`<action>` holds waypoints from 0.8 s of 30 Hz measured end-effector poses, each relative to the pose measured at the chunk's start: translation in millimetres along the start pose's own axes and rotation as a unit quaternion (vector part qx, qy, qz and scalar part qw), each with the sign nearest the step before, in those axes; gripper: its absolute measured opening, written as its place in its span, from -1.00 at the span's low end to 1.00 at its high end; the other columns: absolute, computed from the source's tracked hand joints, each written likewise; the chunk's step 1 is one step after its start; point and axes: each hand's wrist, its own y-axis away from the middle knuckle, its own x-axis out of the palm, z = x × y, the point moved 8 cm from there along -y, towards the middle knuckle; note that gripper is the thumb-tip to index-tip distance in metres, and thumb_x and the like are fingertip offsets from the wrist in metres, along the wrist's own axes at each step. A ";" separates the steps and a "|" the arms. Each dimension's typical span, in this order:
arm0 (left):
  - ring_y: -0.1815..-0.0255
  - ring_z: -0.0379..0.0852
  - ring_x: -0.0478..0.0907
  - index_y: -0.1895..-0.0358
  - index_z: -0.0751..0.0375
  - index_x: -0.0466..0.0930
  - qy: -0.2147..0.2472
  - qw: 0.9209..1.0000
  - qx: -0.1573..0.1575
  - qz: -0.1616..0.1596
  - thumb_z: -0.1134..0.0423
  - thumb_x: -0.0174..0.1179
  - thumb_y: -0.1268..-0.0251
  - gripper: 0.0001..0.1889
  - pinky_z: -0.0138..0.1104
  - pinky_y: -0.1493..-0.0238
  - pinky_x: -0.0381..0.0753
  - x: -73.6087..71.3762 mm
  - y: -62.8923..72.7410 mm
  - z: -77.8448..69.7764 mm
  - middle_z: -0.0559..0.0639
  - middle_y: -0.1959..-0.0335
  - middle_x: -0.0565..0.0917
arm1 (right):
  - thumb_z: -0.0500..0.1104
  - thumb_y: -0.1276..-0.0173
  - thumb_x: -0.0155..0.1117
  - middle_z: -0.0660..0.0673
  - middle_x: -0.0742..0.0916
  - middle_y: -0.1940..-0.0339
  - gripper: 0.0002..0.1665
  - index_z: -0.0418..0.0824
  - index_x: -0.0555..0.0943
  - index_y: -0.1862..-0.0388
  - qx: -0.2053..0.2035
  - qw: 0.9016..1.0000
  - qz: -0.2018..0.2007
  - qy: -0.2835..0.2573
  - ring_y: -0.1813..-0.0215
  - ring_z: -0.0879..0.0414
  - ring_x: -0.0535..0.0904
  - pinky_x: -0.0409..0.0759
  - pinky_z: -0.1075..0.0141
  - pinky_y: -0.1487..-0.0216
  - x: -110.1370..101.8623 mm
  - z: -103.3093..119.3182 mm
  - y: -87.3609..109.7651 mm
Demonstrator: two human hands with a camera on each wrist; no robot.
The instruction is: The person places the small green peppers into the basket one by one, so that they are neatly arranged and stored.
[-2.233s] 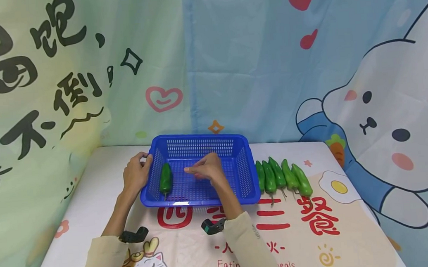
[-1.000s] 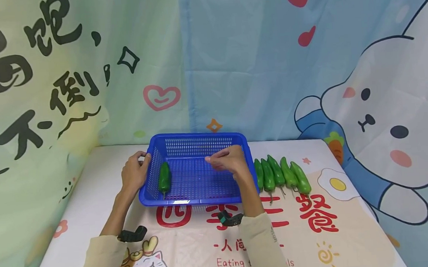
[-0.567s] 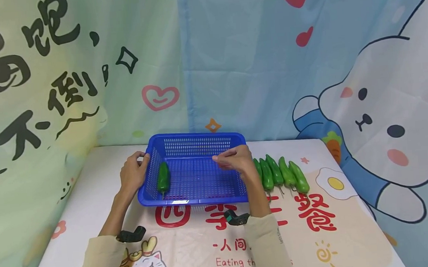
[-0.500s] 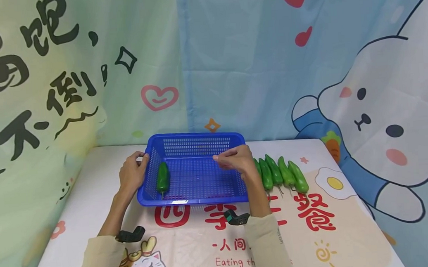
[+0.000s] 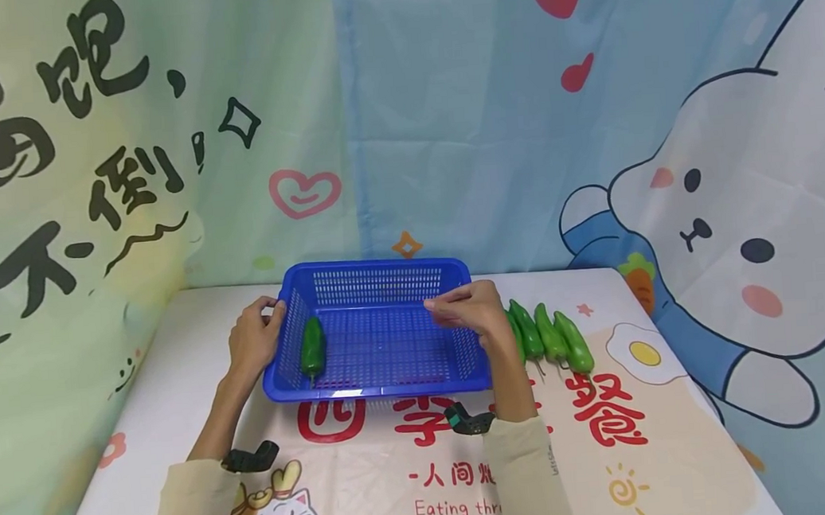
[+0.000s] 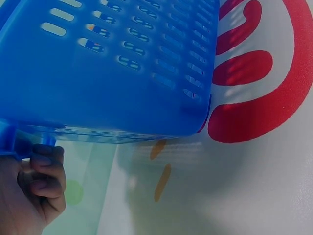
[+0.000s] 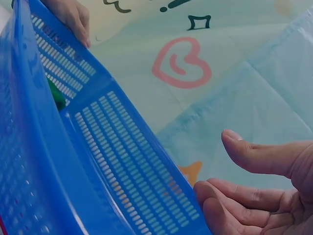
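Observation:
A blue plastic basket point(image 5: 386, 390) with slotted walls stands at the back of the table. One green chili pepper point(image 5: 312, 348) lies inside it along the left wall. My left hand point(image 5: 254, 336) grips the left rim, its fingers curled under the edge in the left wrist view, where the basket wall point(image 6: 98, 93) fills the top. Over the basket's right rim hovers my right hand point(image 5: 475, 309). Its thumb stands apart from the loosely bent fingers, with nothing between them in the right wrist view. Several green chili peppers point(image 5: 574, 342) lie in a row just right of the basket, partly behind my right wrist.
A printed tablecloth point(image 5: 392, 482) with red lettering covers the table in front of the basket. Behind it hangs a cartoon curtain point(image 5: 449, 167) right at the table's back edge. Each wrist carries a small black camera point(image 5: 251, 458).
My right hand has moved right, from over the middle of the basket to its right rim, still holding nothing. The left hand keeps its grip; the basket and its pepper stay put.

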 end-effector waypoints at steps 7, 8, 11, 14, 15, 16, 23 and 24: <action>0.15 0.39 0.83 -0.32 0.43 0.59 0.002 1.000 -0.004 0.001 0.02 -0.02 -0.80 -0.50 0.04 0.20 0.71 1.9 1.7 -0.2 0.51 0.02 0.81 | -0.04 -0.37 0.65 -0.33 0.89 0.01 -0.47 -0.44 0.79 -0.08 0.008 1.000 -0.009 0.001 0.08 -0.05 0.91 0.77 -0.04 -0.21 -22.7 -7.7 0.8; 0.15 0.39 0.83 -0.32 0.43 0.58 0.002 1.000 -0.004 0.002 0.02 -0.03 -0.80 -0.50 0.04 0.20 0.71 2.3 1.7 -0.2 0.51 0.01 0.81 | -0.04 -0.37 0.65 -0.35 0.89 -0.01 -0.46 -0.45 0.78 -0.09 0.010 1.000 -0.012 0.002 0.07 -0.06 0.91 0.77 -0.03 -0.20 -25.9 -9.3 0.4; 0.10 0.41 0.83 -0.33 0.44 0.58 0.002 1.000 -0.002 0.004 0.01 -0.03 -0.80 -0.49 0.12 0.13 0.73 3.1 1.8 -0.5 0.52 -0.01 0.80 | -0.02 -0.37 0.65 -0.36 0.87 -0.05 -0.44 -0.44 0.78 -0.11 0.016 0.999 -0.027 0.009 0.07 -0.05 0.90 0.80 0.03 -0.15 -35.3 -12.7 0.8; 0.06 0.44 0.82 -0.32 0.43 0.59 0.002 1.000 -0.001 0.000 0.01 -0.03 -0.80 -0.49 0.20 0.06 0.72 2.1 1.3 0.0 0.52 -0.01 0.80 | 0.00 -0.36 0.66 -0.37 0.86 -0.07 -0.43 -0.42 0.77 -0.11 0.028 0.999 -0.038 0.014 0.07 -0.03 0.89 0.81 0.06 -0.13 -41.5 -15.3 2.0; 0.07 0.43 0.82 -0.31 0.43 0.60 0.003 1.000 0.000 -0.002 0.01 -0.02 -0.79 -0.50 0.19 0.06 0.71 1.4 1.1 0.1 0.51 0.00 0.81 | 0.00 -0.35 0.67 -0.36 0.86 -0.07 -0.43 -0.41 0.77 -0.11 0.032 0.999 -0.041 0.014 0.06 -0.03 0.88 0.81 0.07 -0.13 -43.1 -15.9 2.3; 0.08 0.42 0.83 -0.30 0.42 0.60 0.003 1.000 0.001 -0.005 0.01 -0.01 -0.78 -0.50 0.17 0.09 0.71 0.8 0.8 0.3 0.50 0.02 0.81 | 0.00 -0.35 0.67 -0.37 0.86 -0.08 -0.43 -0.41 0.77 -0.11 0.034 0.998 -0.043 0.015 0.06 -0.04 0.88 0.81 0.07 -0.13 -44.4 -16.2 2.5; 0.15 0.39 0.84 -0.26 0.42 0.62 0.006 1.000 0.009 -0.008 0.01 0.01 -0.77 -0.52 -0.02 0.26 0.64 -0.1 -1.3 0.8 0.46 0.07 0.83 | 0.01 -0.36 0.66 -0.41 0.83 -0.16 -0.39 -0.41 0.75 -0.17 0.053 0.996 -0.065 0.028 -0.05 -0.15 0.88 0.75 -0.03 -0.25 -60.9 -19.8 1.6; 0.14 0.39 0.84 -0.26 0.42 0.62 0.006 1.000 0.009 -0.008 0.01 0.01 -0.77 -0.52 -0.02 0.25 0.64 -0.2 -1.4 1.0 0.47 0.07 0.83 | 0.01 -0.36 0.65 -0.41 0.83 -0.18 -0.39 -0.41 0.75 -0.18 0.057 0.996 -0.067 0.030 -0.07 -0.17 0.88 0.74 -0.04 -0.26 -63.9 -20.3 1.6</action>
